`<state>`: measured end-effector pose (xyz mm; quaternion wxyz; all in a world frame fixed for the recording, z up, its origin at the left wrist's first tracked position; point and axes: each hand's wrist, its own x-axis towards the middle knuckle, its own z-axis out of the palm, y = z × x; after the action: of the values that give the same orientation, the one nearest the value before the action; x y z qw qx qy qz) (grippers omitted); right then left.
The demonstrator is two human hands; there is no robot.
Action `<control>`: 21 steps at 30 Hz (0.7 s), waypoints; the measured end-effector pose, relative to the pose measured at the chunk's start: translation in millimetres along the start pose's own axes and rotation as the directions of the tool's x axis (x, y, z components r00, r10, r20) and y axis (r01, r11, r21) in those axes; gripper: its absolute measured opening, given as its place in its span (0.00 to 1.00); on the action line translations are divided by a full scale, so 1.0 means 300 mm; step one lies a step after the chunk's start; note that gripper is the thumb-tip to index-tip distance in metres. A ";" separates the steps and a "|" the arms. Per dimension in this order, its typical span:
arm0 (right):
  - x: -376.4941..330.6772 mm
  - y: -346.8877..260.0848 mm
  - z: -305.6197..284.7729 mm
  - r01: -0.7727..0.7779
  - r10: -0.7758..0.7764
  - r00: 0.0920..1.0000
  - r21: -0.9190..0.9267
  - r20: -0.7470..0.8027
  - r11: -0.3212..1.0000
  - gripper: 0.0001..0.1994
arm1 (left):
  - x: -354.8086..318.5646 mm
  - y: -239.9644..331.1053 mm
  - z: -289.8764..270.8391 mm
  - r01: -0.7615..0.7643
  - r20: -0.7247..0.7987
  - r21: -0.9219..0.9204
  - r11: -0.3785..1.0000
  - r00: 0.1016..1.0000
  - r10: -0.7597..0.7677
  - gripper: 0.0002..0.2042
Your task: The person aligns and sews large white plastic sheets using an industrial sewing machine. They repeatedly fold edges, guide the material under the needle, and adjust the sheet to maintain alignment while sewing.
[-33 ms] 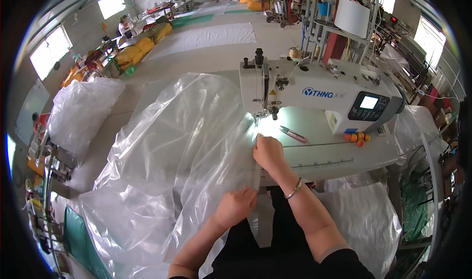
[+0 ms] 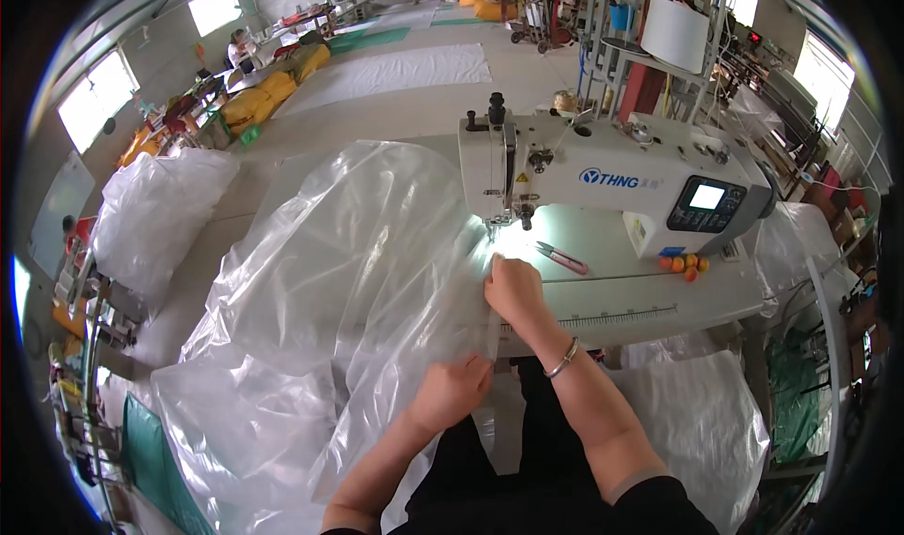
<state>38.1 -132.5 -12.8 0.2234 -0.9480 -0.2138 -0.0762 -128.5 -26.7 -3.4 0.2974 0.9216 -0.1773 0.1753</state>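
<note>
A large clear plastic sheet [image 2: 348, 243] spreads in folds over the left of the sewing table and hangs down toward my lap. My left hand [image 2: 454, 391] is closed on the sheet's right edge near the table's front. Farther along that same edge, my right hand [image 2: 515, 285] pinches the plastic just in front of the needle area. The white sewing machine [image 2: 565, 163] stands beyond, with its presser foot [image 2: 492, 226] over the sheet's edge under a bright lamp. A pink-handled cutter or snips [image 2: 563, 258] lies on the table to the right of my right hand.
Several small orange-red fruits [image 2: 690, 264] sit by the machine's base. A ruler scale [image 2: 626, 317] runs along the table's front. More clear plastic [image 2: 702, 422] hangs at the right, and a plastic bundle [image 2: 155, 215] stands at the left. Far back at the left, a person [image 2: 240, 50] sits.
</note>
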 end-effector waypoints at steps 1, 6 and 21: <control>0.022 0.009 0.005 0.003 -0.003 1.000 -0.006 -0.008 1.000 0.08 | 0.025 -0.012 0.006 0.010 -0.015 -0.020 1.000 1.000 -0.011 0.03; 0.033 0.052 -0.006 0.027 -0.026 0.999 -0.013 0.030 1.000 0.06 | 0.099 0.062 0.025 0.119 -0.077 -0.181 0.976 0.988 -0.135 0.01; -0.437 0.001 -0.079 0.137 -0.104 0.972 0.152 -0.211 0.979 0.04 | 0.161 -0.009 0.066 -0.048 0.057 0.256 0.965 0.998 0.034 0.14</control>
<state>-80.4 -192.3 -23.5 0.3165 -0.8988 -0.2529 -0.1674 -80.7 -47.6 0.9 0.1669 0.9528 -0.1797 0.1787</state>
